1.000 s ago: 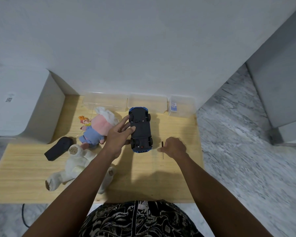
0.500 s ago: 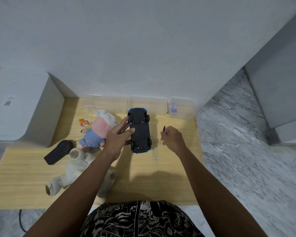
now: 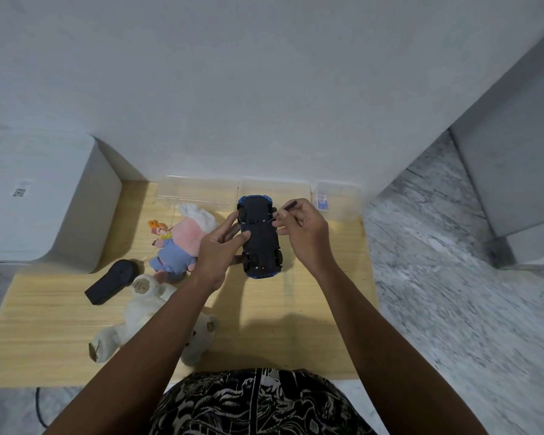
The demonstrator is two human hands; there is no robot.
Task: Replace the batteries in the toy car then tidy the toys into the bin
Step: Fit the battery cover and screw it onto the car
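Note:
A blue toy car (image 3: pixel 260 243) lies upside down on the wooden table (image 3: pixel 311 302), its black underside facing up. My left hand (image 3: pixel 218 246) grips its left flank, thumb on the underside. A thin dark screwdriver (image 3: pixel 285 209) is pinched in my right hand (image 3: pixel 302 233), its tip at the underside near the car's far right wheel. Left of the car lie a pink and blue plush doll (image 3: pixel 182 240) and a white teddy bear (image 3: pixel 145 312), which my left forearm partly hides. A black remote control (image 3: pixel 112 281) rests beside them.
A big white bin with a lid (image 3: pixel 35 196) stands at the table's left end. Three clear plastic boxes (image 3: pixel 201 189) line the wall behind the car; the right one (image 3: pixel 336 199) holds a small blue and white pack. Marble floor lies to the right.
My right hand picked the screwdriver up off the table and carried it up and left to the car's underside. My left hand kept hold of the car.

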